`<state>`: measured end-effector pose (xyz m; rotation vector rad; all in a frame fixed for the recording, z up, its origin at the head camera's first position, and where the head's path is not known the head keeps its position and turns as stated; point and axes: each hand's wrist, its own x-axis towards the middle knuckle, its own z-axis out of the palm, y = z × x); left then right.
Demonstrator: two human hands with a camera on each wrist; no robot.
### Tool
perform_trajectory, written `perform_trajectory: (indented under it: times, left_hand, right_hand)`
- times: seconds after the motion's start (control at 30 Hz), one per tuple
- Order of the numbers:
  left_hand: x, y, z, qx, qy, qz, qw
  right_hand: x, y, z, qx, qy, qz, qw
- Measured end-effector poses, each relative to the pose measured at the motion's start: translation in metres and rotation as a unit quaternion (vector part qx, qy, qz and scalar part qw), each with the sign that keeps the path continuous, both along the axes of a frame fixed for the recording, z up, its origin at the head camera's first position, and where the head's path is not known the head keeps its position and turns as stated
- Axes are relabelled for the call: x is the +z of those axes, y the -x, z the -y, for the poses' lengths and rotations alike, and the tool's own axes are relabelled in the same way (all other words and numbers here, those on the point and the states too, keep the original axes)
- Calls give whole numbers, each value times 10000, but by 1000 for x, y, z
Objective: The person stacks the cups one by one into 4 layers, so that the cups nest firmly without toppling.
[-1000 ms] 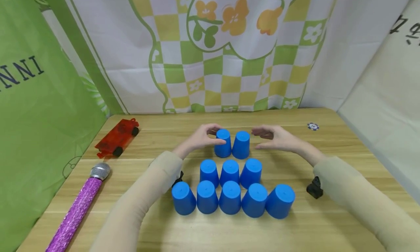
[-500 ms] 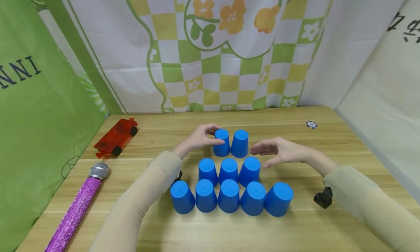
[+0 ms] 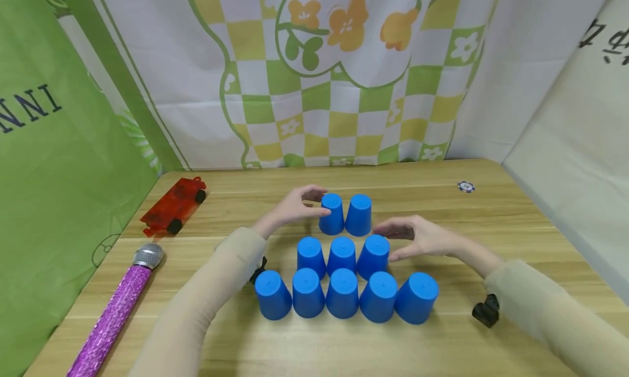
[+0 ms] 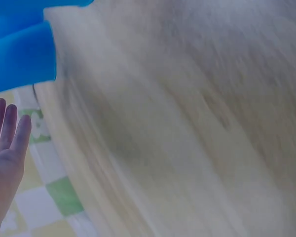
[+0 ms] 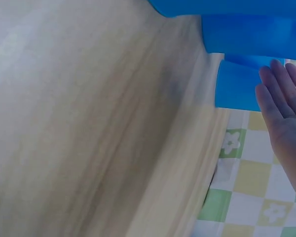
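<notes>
Blue plastic cups stand upside down on the table in three rows. The back row is a left cup (image 3: 331, 216) and a right cup (image 3: 358, 216). My left hand (image 3: 294, 205) is at the left side of that left cup, thumb tip overlapping it in the head view. In the left wrist view the left hand's fingers (image 4: 20, 136) are straight. My right hand (image 3: 420, 236) stands beside the right-hand cup (image 3: 374, 257) of the middle row, thumb and fingers spread around its right side. The right wrist view shows straight fingers (image 5: 269, 101) overlapping a cup (image 5: 237, 89).
Several more cups form the front row (image 3: 343, 295). At the left lie a glittery purple microphone (image 3: 118, 306) and a red toy car body (image 3: 174, 205) with black wheels. A poker chip (image 3: 466, 186) lies at the back right. Patterned cloth (image 3: 339, 99) hangs behind the table (image 3: 417, 186).
My right hand has come down from beside the back row to the middle row's right cup. My left hand has drawn slightly left from the back left cup. The cups stand as before.
</notes>
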<state>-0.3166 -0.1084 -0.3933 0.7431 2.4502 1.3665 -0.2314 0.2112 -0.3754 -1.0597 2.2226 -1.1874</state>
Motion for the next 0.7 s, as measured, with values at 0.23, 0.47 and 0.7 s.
perform_trajectory:
  times: [0.23, 0.47, 0.7]
  left_hand:
    - [20, -2, 28, 170, -442, -154, 9988]
    - [35, -11, 60, 267, -701, -259, 9968]
    - [40, -34, 80, 163, -516, -442, 9976]
  right_hand:
    - [-10, -2, -1, 8, 189, -77, 9998]
    - [-17, -5, 3, 3, 415, -46, 9991]
    - [-21, -7, 6, -225, 512, -78, 9984]
